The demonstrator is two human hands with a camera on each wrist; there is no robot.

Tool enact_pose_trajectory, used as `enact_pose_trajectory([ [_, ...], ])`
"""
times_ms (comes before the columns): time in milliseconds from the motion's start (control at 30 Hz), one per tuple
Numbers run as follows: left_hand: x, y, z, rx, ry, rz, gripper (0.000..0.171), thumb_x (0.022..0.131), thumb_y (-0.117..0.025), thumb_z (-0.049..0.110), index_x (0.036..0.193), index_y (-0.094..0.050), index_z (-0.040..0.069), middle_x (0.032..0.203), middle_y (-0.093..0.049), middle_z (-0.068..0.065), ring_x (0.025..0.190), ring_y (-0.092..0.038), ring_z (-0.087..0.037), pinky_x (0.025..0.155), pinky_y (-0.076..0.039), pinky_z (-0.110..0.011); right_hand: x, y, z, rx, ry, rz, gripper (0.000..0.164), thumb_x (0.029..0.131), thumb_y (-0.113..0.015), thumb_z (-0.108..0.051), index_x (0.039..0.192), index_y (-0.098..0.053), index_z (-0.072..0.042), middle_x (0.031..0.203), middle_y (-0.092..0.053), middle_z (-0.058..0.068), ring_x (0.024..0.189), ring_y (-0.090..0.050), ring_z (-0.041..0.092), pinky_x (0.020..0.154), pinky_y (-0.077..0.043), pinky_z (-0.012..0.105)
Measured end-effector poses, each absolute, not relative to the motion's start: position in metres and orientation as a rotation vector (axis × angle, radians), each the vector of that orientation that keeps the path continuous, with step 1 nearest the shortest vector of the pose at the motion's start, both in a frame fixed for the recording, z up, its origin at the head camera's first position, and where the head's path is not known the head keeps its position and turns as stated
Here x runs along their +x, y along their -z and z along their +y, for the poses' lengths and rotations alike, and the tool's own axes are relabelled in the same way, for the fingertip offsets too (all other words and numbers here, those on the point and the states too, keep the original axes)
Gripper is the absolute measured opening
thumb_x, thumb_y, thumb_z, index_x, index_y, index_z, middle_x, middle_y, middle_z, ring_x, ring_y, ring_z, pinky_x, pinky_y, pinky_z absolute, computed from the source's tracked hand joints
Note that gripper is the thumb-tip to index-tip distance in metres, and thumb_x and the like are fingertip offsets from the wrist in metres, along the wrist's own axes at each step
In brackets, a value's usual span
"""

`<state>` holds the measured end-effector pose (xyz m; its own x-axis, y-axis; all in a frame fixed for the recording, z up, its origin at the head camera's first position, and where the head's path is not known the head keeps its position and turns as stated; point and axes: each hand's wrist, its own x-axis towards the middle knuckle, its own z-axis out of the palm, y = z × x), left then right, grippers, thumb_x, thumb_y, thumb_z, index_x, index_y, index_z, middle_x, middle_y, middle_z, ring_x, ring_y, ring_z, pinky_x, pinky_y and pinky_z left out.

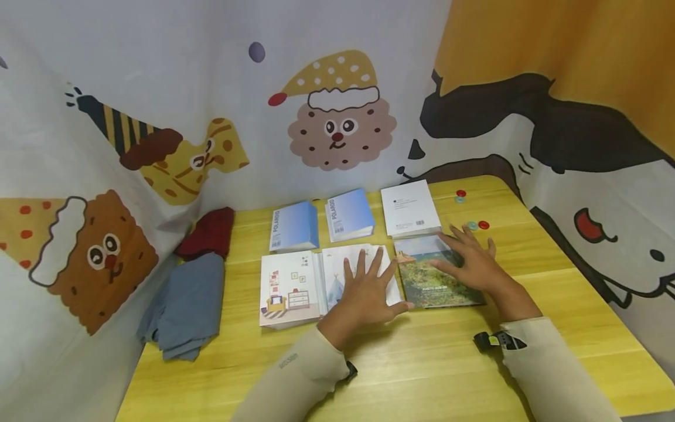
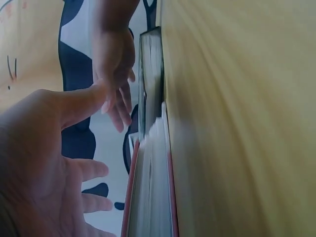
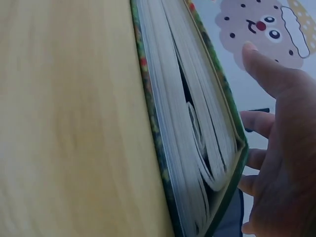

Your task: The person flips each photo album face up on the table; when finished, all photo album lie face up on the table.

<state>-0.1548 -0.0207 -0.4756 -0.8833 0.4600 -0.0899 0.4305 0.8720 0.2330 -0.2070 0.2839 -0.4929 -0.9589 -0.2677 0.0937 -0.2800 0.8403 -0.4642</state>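
My left hand (image 1: 366, 299), fingers spread and straight, is over a white album with a tent picture (image 1: 333, 258) in the head view. To its right, my right hand (image 1: 477, 265) hovers with loosely bent fingers at the upper right of a green landscape photo album (image 1: 435, 296). The right wrist view shows that album's page edges (image 3: 163, 84), with some pages bulging apart and the hand just above its cover. Neither hand grips anything. In the left wrist view, a red-edged album (image 2: 153, 192) lies below the left palm.
Beside the left hand lies a white album with a furniture picture (image 1: 287, 287). Behind stand two blue Polaroid albums (image 1: 292, 225) (image 1: 349, 214) and a white book (image 1: 410, 208). Small red and green discs (image 1: 483, 225) lie at back right; grey cloth (image 1: 192, 305) and dark red cloth (image 1: 211, 232) at left.
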Motion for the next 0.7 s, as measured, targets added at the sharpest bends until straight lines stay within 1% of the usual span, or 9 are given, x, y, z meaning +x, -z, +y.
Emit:
enact_pose_trajectory([
  [67, -0.154, 0.477, -0.015, 0.697, -0.289, 2.895, 0.102, 0.096, -0.051, 0.087, 0.177, -0.014, 0.037, 0.187, -0.001, -0.008, 0.170, -0.001, -0.050, 0.131, -0.004, -0.081, -0.207, 0.495, 0.287, 0.434, -0.750, -2.992, 0.084, 0.101, -0.071, -0.058, 0.169, -0.043, -0.016, 0.179, -0.025, 0.027, 0.167, -0.010, 0.057, 0.119, 0.004, 0.092],
  [200, -0.150, 0.480, -0.003, 0.705, -0.252, 2.879, 0.102, 0.096, -0.050, 0.089, 0.177, -0.013, 0.039, 0.187, -0.003, -0.008, 0.170, -0.001, -0.051, 0.131, -0.007, -0.080, -0.206, 0.501, 0.293, 0.439, -0.741, -3.009, 0.085, 0.101, -0.070, -0.058, 0.169, -0.043, -0.015, 0.178, -0.025, 0.029, 0.165, -0.014, 0.060, 0.117, 0.001, 0.094],
  [400, -0.146, 0.491, 0.020, 0.774, -0.240, 2.898, 0.102, 0.096, -0.049, 0.089, 0.177, -0.016, 0.036, 0.187, -0.006, -0.008, 0.171, -0.006, -0.048, 0.133, -0.013, -0.076, -0.209, 0.505, 0.304, 0.431, -0.731, -3.040, 0.084, 0.104, -0.066, -0.058, 0.170, -0.040, -0.014, 0.178, -0.022, 0.031, 0.165, -0.013, 0.061, 0.117, 0.002, 0.094],
  [533, -0.144, 0.498, 0.034, 0.837, -0.198, 2.934, 0.101, 0.097, -0.046, 0.089, 0.177, -0.019, 0.034, 0.187, -0.010, -0.008, 0.171, -0.012, -0.047, 0.135, -0.021, -0.069, -0.211, 0.505, 0.309, 0.423, -0.740, -3.049, 0.085, 0.104, -0.065, -0.059, 0.171, -0.038, -0.014, 0.178, -0.022, 0.033, 0.164, -0.015, 0.061, 0.117, 0.002, 0.094],
  [700, -0.142, 0.502, 0.046, 0.867, -0.292, 2.904, 0.098, 0.099, -0.049, 0.085, 0.177, -0.017, 0.035, 0.186, -0.009, -0.011, 0.170, -0.012, -0.048, 0.137, -0.024, -0.058, -0.212, 0.509, 0.313, 0.426, -0.779, -3.046, 0.083, 0.104, -0.067, -0.057, 0.171, -0.039, -0.016, 0.176, -0.027, 0.033, 0.164, -0.017, 0.061, 0.115, 0.000, 0.096],
])
